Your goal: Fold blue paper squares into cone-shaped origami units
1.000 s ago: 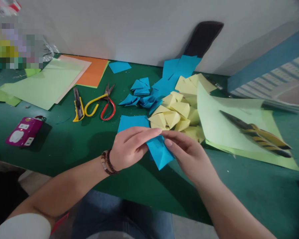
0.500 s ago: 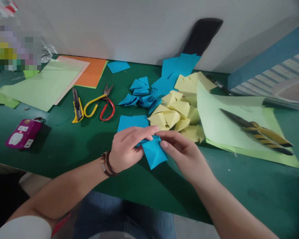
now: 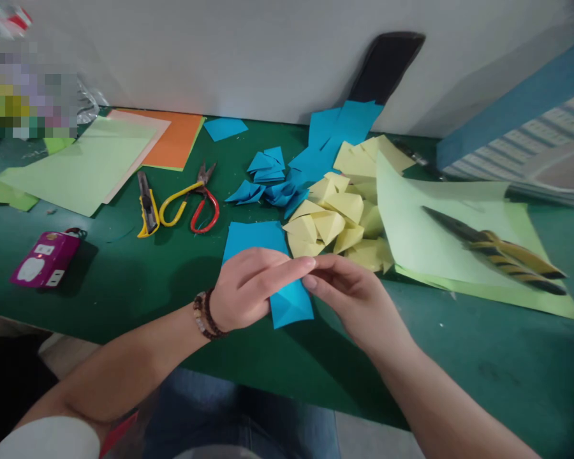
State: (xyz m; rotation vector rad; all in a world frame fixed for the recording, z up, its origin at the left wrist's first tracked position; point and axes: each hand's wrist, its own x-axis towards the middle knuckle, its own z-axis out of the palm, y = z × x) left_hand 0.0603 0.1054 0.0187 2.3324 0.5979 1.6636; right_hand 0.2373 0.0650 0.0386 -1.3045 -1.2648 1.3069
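Clasping the left side of the paper with the left hand, hiding the thumb and pointing the forefinger rightward. Showing the blue sheet just to the far side of that hand. Holding the paper between both hands, extending from the fingers toward the near side, lying nearer the left hand; apparently running its long axis near to far, but concealing its far end. Seemingly pinching its far right edge with the right hand, meeting the left forefinger there. Showing yellow pieces to the far side.
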